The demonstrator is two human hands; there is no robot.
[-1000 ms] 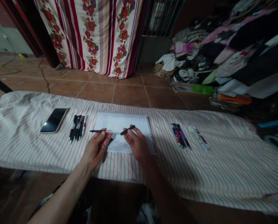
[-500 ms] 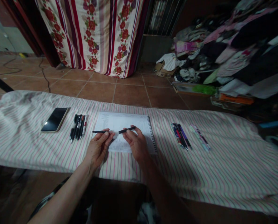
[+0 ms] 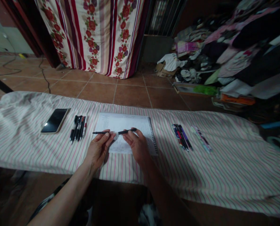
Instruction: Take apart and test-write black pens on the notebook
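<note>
Above the open spiral notebook [image 3: 128, 120], my two hands face each other. My left hand [image 3: 99, 148] is closed in a pinch around a slim black pen [image 3: 99, 132], its dark pointed end toward the left. Between the thumb and fingers of my right hand [image 3: 138, 145] is a thicker black tube-like pen part [image 3: 124, 131]; whether it is a cap or a barrel I cannot tell. Only a small gap separates the two pieces. The notebook's page is white with faint writing, and its coil runs along the right edge.
Left of the notebook lie a row of several pens [image 3: 78, 128] and a smartphone [image 3: 55, 121]. To the right are a group of colourful pens [image 3: 182, 137] and some pastel pens [image 3: 201, 139]. Striped cloth [image 3: 135, 171] covers the surface. Behind stand a floral curtain [image 3: 102, 37] and piled clothes [image 3: 215, 53].
My right hand has shifted very slightly left with the black pen part, toward the pen. My left hand has hardly moved, and everything else stays in place.
</note>
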